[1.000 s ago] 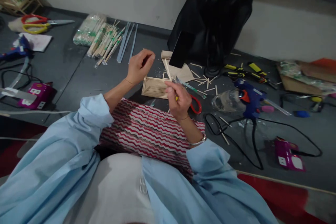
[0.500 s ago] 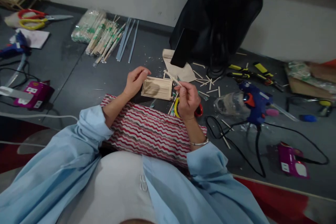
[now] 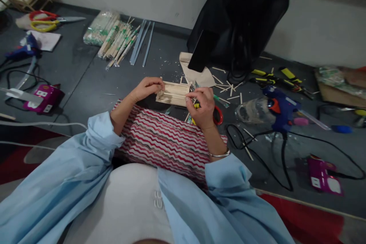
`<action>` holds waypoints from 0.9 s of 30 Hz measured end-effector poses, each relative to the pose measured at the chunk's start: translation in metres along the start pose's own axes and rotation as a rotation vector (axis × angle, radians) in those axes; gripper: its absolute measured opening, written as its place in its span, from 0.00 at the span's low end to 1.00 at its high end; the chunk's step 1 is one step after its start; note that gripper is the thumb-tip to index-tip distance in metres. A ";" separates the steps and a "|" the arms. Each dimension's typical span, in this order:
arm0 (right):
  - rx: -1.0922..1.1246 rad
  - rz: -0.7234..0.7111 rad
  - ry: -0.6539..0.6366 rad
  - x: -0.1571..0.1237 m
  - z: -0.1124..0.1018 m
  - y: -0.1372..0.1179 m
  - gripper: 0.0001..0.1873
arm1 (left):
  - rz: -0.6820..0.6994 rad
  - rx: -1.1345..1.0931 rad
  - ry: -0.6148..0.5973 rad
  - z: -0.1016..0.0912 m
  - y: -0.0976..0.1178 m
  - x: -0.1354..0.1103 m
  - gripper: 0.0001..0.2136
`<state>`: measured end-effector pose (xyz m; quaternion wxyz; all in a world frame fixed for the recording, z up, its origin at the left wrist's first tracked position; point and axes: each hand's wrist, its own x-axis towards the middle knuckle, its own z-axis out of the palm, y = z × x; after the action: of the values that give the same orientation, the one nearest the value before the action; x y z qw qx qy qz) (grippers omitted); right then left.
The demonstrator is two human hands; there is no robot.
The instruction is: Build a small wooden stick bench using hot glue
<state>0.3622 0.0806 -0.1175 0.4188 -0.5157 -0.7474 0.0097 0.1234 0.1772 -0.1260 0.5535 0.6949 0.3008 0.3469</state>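
Note:
A small flat panel of wooden sticks (image 3: 173, 93) lies on the dark floor just beyond a red and white striped cushion (image 3: 166, 143). My left hand (image 3: 146, 88) pinches the panel's left edge with curled fingers. My right hand (image 3: 201, 106) is closed at the panel's right edge, its fingertips pressed on a thin stick there. Scissors with red and yellow handles (image 3: 219, 115) lie under my right hand.
A black bag (image 3: 243, 23) with a dark phone (image 3: 201, 50) leaning on it stands behind. A blue glue gun (image 3: 278, 108) and cable lie right, a bundle of wrapped chopsticks (image 3: 114, 40) back left, loose sticks (image 3: 228, 89) scattered, magenta power blocks (image 3: 42, 99) either side.
My left hand came down from the air onto the panel's left edge. My right hand lowered the thin stick from above the panel to its right edge.

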 end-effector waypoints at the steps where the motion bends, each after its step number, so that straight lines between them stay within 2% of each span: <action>1: -0.003 -0.013 -0.021 0.000 0.001 0.000 0.08 | -0.019 -0.032 -0.015 -0.003 -0.001 0.000 0.08; 4: 0.004 -0.018 -0.065 -0.001 0.006 0.001 0.07 | -0.060 -0.109 -0.165 -0.015 -0.004 0.000 0.07; 7: 0.022 0.027 -0.018 -0.002 0.009 0.004 0.08 | -0.066 -0.098 -0.335 -0.026 -0.004 0.000 0.10; 11: 0.036 0.032 0.028 -0.002 0.007 0.008 0.08 | -0.080 0.037 -0.418 -0.030 -0.003 0.001 0.12; 16: 0.017 -0.008 -0.068 -0.002 0.009 0.010 0.08 | -0.051 0.249 -0.453 -0.024 -0.003 0.004 0.11; 22: -0.017 -0.045 -0.099 -0.003 0.010 0.008 0.08 | -0.044 0.259 -0.422 -0.028 -0.003 0.004 0.11; 25: -0.007 -0.033 -0.042 -0.003 0.008 0.005 0.07 | -0.016 0.215 -0.386 -0.027 0.000 0.003 0.09; 27: 0.016 0.002 0.047 -0.003 0.006 0.003 0.07 | -0.001 0.131 -0.312 -0.023 0.003 0.003 0.10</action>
<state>0.3612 0.0818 -0.1247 0.4401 -0.5133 -0.7368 0.0040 0.1061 0.1918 -0.1194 0.5472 0.7747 0.2335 0.2142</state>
